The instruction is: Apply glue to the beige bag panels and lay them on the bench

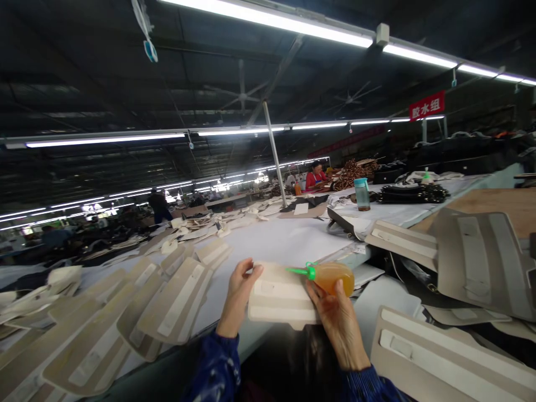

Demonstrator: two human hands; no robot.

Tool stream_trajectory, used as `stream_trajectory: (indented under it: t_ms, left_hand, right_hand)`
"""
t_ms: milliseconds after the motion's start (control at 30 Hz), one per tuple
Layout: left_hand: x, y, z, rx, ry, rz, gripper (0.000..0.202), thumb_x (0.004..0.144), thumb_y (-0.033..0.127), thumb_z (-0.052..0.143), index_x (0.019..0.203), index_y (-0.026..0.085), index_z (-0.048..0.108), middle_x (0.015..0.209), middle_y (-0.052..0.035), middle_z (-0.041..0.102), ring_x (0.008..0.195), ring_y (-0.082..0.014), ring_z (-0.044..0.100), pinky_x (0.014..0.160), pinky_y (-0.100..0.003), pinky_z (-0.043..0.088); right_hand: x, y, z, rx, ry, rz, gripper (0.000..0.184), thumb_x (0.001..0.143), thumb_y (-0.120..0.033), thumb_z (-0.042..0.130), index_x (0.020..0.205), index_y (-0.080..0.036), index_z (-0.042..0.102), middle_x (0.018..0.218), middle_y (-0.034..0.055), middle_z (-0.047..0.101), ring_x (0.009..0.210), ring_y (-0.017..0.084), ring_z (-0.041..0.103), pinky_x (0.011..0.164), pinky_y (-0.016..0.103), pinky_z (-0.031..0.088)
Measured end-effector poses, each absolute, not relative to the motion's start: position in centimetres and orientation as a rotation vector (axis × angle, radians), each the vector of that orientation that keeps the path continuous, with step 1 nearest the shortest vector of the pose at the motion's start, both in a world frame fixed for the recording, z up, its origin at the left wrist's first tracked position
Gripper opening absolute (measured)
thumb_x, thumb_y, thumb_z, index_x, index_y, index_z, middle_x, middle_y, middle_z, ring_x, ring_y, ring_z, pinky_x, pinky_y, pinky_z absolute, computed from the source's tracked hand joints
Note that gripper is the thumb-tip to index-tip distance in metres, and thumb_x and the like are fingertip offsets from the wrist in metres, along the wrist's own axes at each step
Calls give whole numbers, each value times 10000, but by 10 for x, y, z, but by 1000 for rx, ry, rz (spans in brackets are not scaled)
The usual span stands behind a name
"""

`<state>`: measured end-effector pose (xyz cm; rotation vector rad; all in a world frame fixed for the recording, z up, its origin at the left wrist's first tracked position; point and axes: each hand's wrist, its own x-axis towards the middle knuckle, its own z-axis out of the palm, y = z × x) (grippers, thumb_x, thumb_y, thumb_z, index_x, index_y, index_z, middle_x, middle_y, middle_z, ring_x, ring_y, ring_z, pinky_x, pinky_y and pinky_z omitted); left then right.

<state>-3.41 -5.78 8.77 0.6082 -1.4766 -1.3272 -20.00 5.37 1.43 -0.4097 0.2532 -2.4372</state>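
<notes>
A beige flat panel (280,304) with paler strips is held in front of me at the table's edge. My left hand (243,287) grips its left upper edge, thumb on top. In my right hand (335,312) lies a squeeze bottle (335,277) of amber liquid, tipped on its side. Its green nozzle (298,271) points left over the panel's upper part. The right fingers also meet the panel's right edge; how firmly they hold it is hidden.
Similar panels (173,304) overlap along the table at left. More panels (473,262) are stacked at right. A blue-lidded drinking bottle (362,194) stands beyond, near black pieces (412,192). A person in red (315,177) sits farther back, and a pole (274,153) rises behind the table.
</notes>
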Motion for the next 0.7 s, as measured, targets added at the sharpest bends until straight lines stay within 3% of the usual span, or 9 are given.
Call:
stream_trajectory:
  t_ms: [133, 233, 333, 533, 700]
  left_hand:
    - [-35, -59, 83, 584, -1682, -1572, 503, 695, 414, 831, 1044, 75, 704, 863, -124, 732, 707, -226, 669, 677, -330, 502]
    - [-23, -48, 60, 586, -1667, -1689, 490, 699, 417, 830, 1025, 70, 716, 933, -156, 747, 832, -275, 705, 792, -369, 526]
    - [-11, -31, 32, 572, -1583, -1727, 556, 687, 405, 847, 1127, 107, 683, 1094, -147, 736, 984, -277, 695, 890, -358, 517]
    - [-31, -5, 3, 661, -1040, -1823, 775, 588, 336, 914, 1237, 99, 564, 1091, -149, 739, 992, -294, 701, 830, -365, 548]
    - [-51, 19, 26, 590, -944, -1856, 593, 612, 355, 890, 1090, 104, 645, 1024, -153, 751, 938, -317, 714, 791, -387, 558]
  right_hand:
    - [-198, 57, 16, -480, 267, -2438, 421, 771, -409, 778, 1132, -218, 676, 1153, 72, 710, 1080, 236, 670, 1059, 541, 478]
    - [-199, 58, 15, -515, 278, -2447, 430, 775, -408, 773, 1151, -226, 669, 1109, 70, 723, 1046, 230, 683, 1040, 537, 493]
    - [-199, 57, 14, -559, 298, -2455, 444, 771, -420, 773, 1155, -223, 669, 1109, 74, 722, 1053, 238, 681, 1044, 543, 485]
    - [-193, 54, 11, -640, 415, -2487, 498, 735, -431, 792, 1165, -218, 656, 1065, 71, 725, 1007, 232, 686, 1087, 530, 437]
    - [-178, 71, 18, -783, 553, -2500, 665, 657, -397, 842, 1253, -237, 594, 1170, 89, 695, 1036, 215, 668, 972, 376, 528]
